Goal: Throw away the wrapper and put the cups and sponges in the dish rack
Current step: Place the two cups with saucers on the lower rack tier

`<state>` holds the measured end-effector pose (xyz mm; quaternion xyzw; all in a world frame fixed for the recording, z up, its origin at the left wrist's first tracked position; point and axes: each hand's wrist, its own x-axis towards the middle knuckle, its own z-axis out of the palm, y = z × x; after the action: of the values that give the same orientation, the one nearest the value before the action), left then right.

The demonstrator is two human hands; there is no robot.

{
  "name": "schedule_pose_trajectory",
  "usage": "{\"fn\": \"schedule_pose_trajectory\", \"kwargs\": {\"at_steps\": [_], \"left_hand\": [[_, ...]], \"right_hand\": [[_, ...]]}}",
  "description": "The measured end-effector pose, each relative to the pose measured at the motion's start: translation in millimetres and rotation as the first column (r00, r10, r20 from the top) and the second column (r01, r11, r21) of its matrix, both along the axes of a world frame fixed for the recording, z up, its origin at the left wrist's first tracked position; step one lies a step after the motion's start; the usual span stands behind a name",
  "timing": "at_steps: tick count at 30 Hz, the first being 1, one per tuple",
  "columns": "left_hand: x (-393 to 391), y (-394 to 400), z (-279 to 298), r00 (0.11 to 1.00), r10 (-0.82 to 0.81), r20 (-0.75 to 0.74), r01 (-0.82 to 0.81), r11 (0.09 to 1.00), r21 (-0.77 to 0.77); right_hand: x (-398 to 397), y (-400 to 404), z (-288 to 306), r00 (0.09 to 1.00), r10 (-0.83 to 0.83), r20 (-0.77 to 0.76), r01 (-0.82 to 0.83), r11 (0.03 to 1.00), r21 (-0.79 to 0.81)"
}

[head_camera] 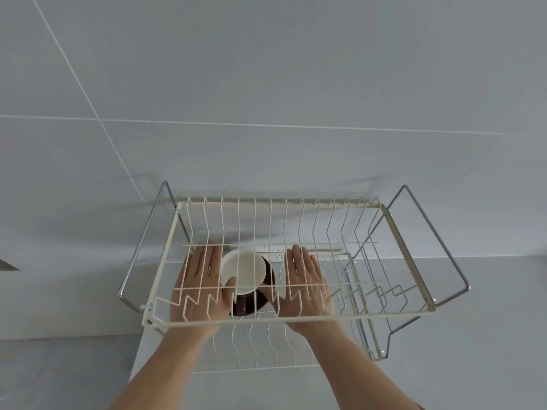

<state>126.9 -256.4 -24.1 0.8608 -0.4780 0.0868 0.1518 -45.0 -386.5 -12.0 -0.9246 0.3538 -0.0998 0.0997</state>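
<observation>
A cream wire dish rack [408,255] with chrome side frames stands against the white wall. Both my hands reach in under its upper tier and show through the wires. A white cup [244,269] lies tilted, its base toward me, on top of a dark brown cup [251,304] on the lower level. My left hand [196,279] is flat with fingers stretched out, its thumb touching the white cup's left side. My right hand [306,279] is flat and open just right of the cups, holding nothing. No sponge or wrapper is in view.
The rack's lower wire tier [260,350] extends toward me above a grey countertop [488,335]. A smaller wire section [370,285] fills the right part of the rack. White wall tiles [266,84] fill the upper view.
</observation>
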Motion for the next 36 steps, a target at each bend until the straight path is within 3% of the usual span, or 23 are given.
{"fn": "schedule_pose_trajectory", "kwargs": {"at_steps": [6,11,23,30,36], "left_hand": [[-37,22,14,0.996,0.034,-0.08,-0.018,0.981,0.195],[-74,38,19,0.997,0.048,-0.064,-0.033,0.976,0.215],[-161,52,17,0.991,-0.083,-0.101,0.108,0.954,0.28],[-212,47,11,0.973,-0.149,-0.178,0.193,0.946,0.261],[-254,39,9,0.946,-0.168,-0.277,0.244,0.933,0.266]], "right_hand": [[-36,24,4,0.996,-0.05,-0.071,0.048,0.998,-0.041],[-72,40,10,0.997,-0.041,-0.061,0.042,0.999,0.024],[-170,70,15,0.993,-0.114,-0.028,0.115,0.993,0.021],[-237,75,8,0.972,-0.231,-0.044,0.234,0.968,0.085],[-286,79,3,0.915,-0.4,-0.047,0.401,0.893,0.203]]}}
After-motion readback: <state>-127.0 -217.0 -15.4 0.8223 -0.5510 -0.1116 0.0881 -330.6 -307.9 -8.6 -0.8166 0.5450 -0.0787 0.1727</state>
